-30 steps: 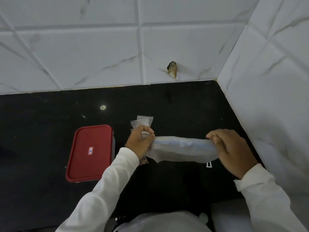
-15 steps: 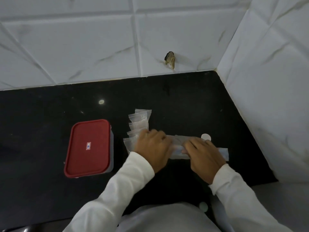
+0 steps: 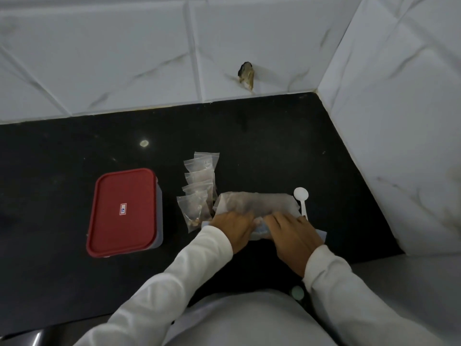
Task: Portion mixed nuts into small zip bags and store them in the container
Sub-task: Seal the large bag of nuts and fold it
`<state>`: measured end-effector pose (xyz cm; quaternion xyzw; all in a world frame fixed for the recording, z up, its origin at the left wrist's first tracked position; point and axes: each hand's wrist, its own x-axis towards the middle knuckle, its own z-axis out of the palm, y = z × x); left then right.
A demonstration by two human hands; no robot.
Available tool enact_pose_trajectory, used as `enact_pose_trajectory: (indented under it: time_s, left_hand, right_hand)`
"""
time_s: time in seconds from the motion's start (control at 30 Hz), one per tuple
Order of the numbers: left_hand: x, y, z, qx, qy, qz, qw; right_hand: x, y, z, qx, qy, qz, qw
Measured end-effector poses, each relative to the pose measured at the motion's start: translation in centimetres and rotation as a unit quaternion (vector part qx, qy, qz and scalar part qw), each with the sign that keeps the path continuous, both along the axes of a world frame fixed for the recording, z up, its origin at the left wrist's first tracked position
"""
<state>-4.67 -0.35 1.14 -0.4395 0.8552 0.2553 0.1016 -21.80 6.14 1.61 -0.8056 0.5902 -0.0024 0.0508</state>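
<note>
Nut bag (image 3: 254,203) beneath left hand (image 3: 233,229) and right hand (image 3: 294,236), both pressing flat, palms down

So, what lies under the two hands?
The large clear bag of nuts, flat on the black counter. The left hand and right hand press its near edge; whether it is sealed there is hidden.

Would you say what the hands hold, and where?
Left hand and right hand rest on the near edge of the large bag; whether they grip it cannot be told.
</note>
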Motion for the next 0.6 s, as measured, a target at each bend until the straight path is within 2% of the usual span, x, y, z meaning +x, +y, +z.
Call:
enact_pose_trajectory:
  time_s: [0.1, 0.17, 0.3, 0.43, 0.6]
  left_hand:
    - [0.5, 0.4, -1.1, -0.036, 0.023, -0.004, 0.999]
    - [0.9, 0.7, -1.5, -0.113, 0.076, -0.037, 0.990]
    - [1.1, 0.8, -2.4, -0.232, 0.106, -0.119, 0.960]
    - [0.6, 0.2, -2.9, -0.172, 0.098, -0.090, 0.976]
    - [0.1, -0.2, -3.3, -0.091, 0.030, -0.035, 0.995]
  right_hand:
    - [-0.1, -1.0, -0.2, 0.011, -0.001, 0.010, 1.000]
    - [-0.4, -1.6, -0.1, 0.038, -0.008, 0.010, 0.999]
    - [-0.4, -2.4, -0.1, 0.102, -0.014, -0.003, 0.995]
    - [-0.2, -2.1, 0.0, 0.116, 0.053, 0.005, 0.992]
    - [0.7, 0.6, -1.0, -0.019, 0.049, -0.036, 0.998]
